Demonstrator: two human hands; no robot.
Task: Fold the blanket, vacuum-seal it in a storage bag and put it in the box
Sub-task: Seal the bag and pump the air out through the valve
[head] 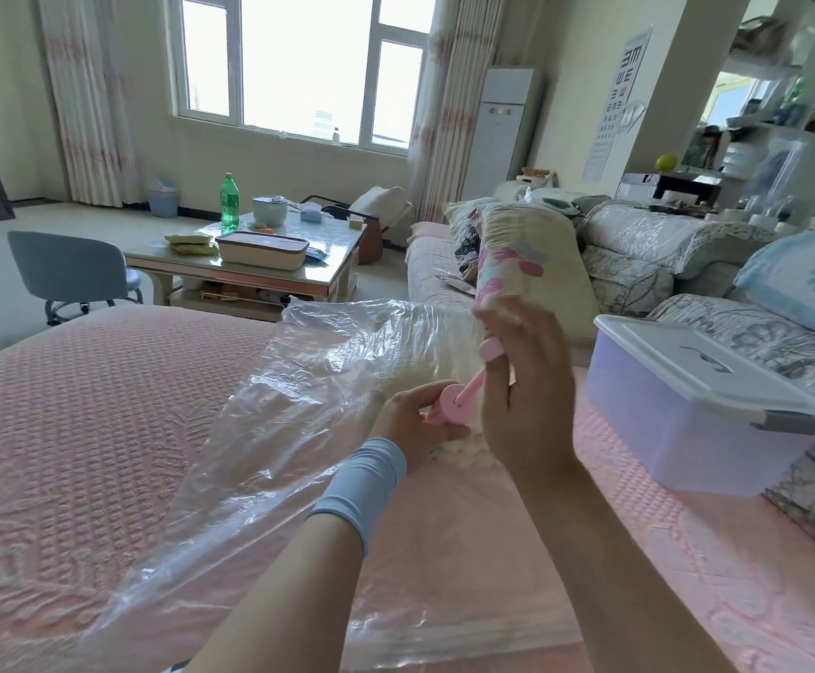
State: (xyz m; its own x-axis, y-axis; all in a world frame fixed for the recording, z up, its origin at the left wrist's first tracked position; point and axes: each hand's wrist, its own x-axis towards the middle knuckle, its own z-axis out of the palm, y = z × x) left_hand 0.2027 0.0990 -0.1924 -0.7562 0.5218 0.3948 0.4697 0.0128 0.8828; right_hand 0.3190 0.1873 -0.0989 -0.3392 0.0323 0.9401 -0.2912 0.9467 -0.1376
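Head view, bag: The clear storage bag point(269, 429) is spread flat across the pink bed cover point(80, 429). The white blanket point(444, 352) sits inside it at the far end, so it looks folded and packed.
Head view, left hand: The left hand point(415, 420), blue wrist sleeve point(366, 483) and all, has its fingers wrapped round the barrel of the pink pump point(454, 408) and plants it down on the bag. I'd say that is to keep it seated on the valve, though the valve is hidden beneath.
Head view, right hand: The right hand point(527, 391) is raised above, fingers curled round the pump's handle point(491, 349), with the thin rod drawn out between the two hands. That looks like mid-stroke.
Head view, plastic: It's loose, puffy and crinkled, with plenty of air left, so my guess is the sealing is in its early stages.
Head view, near edge: The bag's mouth point(444, 638) lies towards the person. I cannot tell whether it's zipped.
Head view, box: The lavender box point(687, 429) waits on the right, near the bag but apart from it, with its white lid point(687, 361) on. It's handy for the last step, but the lid must come off first.
Head view, risk: If the barrel tilts off its seat, a stroke would draw nothing.
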